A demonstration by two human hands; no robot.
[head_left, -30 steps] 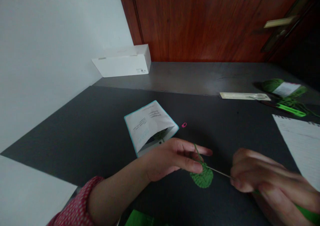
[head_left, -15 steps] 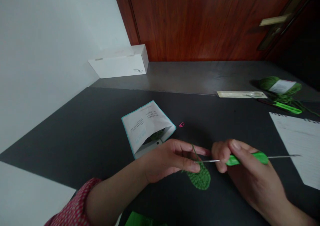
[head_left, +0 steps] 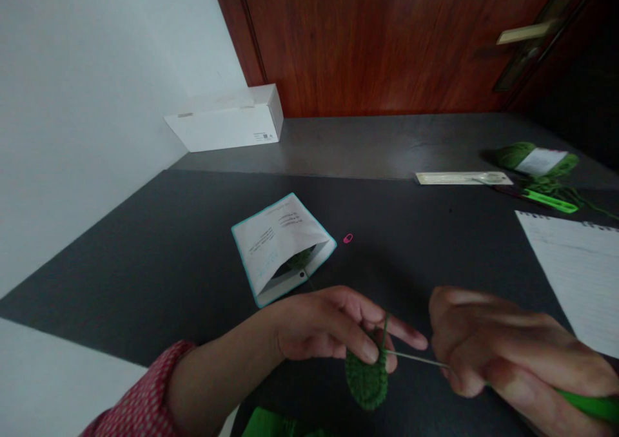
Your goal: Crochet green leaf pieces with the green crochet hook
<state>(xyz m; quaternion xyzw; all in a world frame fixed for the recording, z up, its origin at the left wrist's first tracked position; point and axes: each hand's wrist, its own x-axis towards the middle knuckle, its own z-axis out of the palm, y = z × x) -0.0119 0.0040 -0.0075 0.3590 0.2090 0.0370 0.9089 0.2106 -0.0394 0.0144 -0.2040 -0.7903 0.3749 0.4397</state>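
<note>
The left hand (head_left: 333,324) is pinching a green crochet piece (head_left: 367,382) while the right hand (head_left: 512,340) is clasping a green-handled hook (head_left: 590,405).

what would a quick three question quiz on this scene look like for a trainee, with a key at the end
1. Multiple choice: what does the left hand pinch?
a) the white box
b) the green crochet piece
c) the lined paper

2. True or false: the pink clip lies apart from the white pouch.

3. Fill in the blank: the right hand grips the crochet hook by its ____ handle.

Key: 1. b; 2. true; 3. green.
</note>
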